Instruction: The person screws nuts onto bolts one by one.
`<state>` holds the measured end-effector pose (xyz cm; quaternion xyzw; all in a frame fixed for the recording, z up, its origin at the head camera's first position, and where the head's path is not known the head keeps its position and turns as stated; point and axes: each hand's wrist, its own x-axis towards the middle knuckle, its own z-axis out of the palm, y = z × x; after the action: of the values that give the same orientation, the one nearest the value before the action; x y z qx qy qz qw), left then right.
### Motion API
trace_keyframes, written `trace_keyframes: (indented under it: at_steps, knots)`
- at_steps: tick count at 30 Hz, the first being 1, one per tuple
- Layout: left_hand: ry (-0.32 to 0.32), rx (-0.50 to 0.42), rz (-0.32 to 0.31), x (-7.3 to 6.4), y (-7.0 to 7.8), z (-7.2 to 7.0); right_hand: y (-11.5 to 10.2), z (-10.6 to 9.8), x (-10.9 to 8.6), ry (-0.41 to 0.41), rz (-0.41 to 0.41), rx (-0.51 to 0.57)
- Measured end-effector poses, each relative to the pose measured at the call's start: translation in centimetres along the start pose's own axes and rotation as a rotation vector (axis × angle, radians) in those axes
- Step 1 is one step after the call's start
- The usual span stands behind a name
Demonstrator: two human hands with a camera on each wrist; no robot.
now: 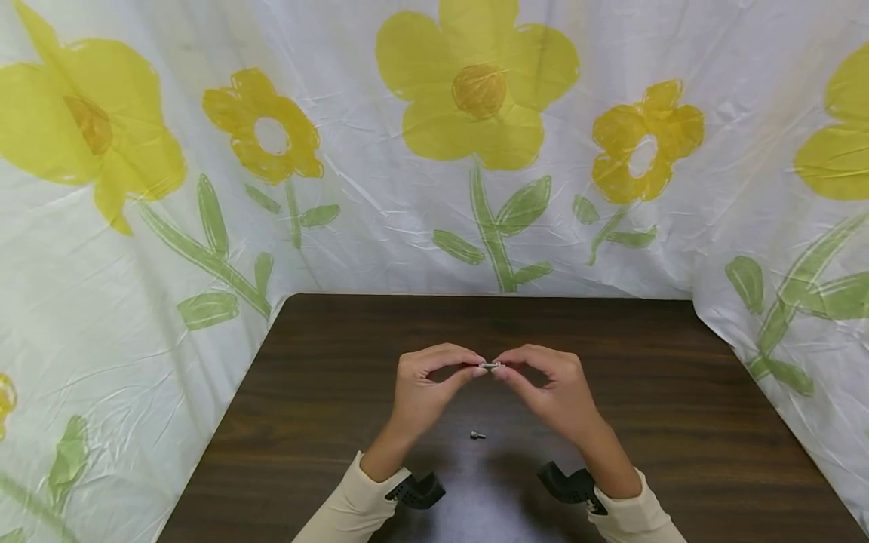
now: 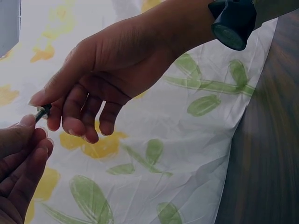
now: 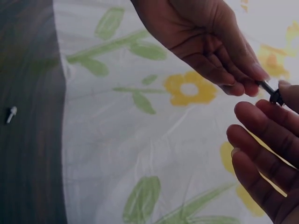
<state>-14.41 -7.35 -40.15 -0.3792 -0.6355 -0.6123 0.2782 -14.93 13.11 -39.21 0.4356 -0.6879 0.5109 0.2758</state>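
Both hands meet above the table, with a small metal bolt held level between their fingertips. My left hand pinches the shank end of the bolt between thumb and fingers. At the other end, the thumb and forefinger of my right hand pinch the wider, dark head end, as the right wrist view shows; its other fingers extend loosely. A ring-like part sits by the head of the bolt, but whether it is a washer or a nut I cannot tell. A second short bolt lies on the table below the hands.
The dark wood-grain table has its far edge a little beyond the hands. A white curtain with yellow flowers surrounds its back and sides. Black wrist cameras are strapped over the cream sleeves.
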Motion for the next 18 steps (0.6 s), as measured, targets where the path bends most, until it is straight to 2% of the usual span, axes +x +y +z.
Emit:
trace_keyframes:
  at_steps: [11,16,18]
  knots:
    - [-0.003,-0.009,-0.006,-0.12,0.02,0.17,-0.37,0.13,-0.16,-0.02,0.061,-0.006]
    - [0.009,-0.002,-0.016,-0.05,0.13,0.06,-0.43,-0.01,-0.17,-0.034,0.104,-0.035]
    - [0.017,0.006,-0.017,-0.02,0.15,-0.02,-0.39,-0.11,-0.09,-0.023,0.095,-0.054]
